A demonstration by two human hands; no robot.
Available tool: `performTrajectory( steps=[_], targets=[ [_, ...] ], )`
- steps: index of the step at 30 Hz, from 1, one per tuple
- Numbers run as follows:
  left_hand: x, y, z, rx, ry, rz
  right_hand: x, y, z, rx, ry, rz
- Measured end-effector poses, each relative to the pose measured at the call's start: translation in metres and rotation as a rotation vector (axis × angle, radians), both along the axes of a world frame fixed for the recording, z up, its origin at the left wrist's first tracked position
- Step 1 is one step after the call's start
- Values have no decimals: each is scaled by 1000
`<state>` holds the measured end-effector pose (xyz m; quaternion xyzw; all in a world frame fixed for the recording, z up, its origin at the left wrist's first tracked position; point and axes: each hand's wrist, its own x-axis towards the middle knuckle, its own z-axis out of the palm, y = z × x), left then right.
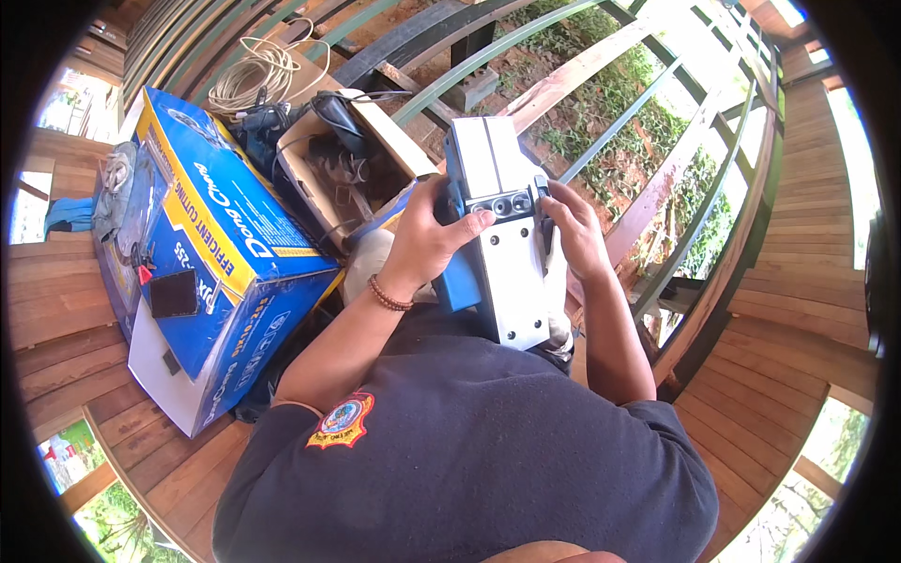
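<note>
Silver metal covers the flat face of a blue tool (pixel 513 272) in front of the person's chest. The left hand (pixel 420 239) grips its left side; the right hand (pixel 580 230) holds its right edge. A big blue box (pixel 225 267) sits to the left.

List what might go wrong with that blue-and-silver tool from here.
The blue-and-silver tool is held by the left hand and right hand; if they slip, it may drop onto the legs.

The left thumb lies at the dark strip with holes across the metal plate, so any sharp edge there might cut it.
</note>
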<state>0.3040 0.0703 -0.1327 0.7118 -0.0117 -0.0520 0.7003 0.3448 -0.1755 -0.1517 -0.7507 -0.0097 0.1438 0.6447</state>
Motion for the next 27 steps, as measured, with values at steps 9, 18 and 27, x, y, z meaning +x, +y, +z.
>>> performTrajectory(
  steps=[9, 18, 27],
  targets=[
    [18, -15, -13, -58, -79, -30, 0, -9, -13, 75, -21, -46],
    [19, 10, -43, -67, -63, 215, -12, -26, -49, -53, 24, -464],
    [93, 179, -219, 1109, 220, 112, -28, -74, -69, 336, 134, -323]
  ],
)
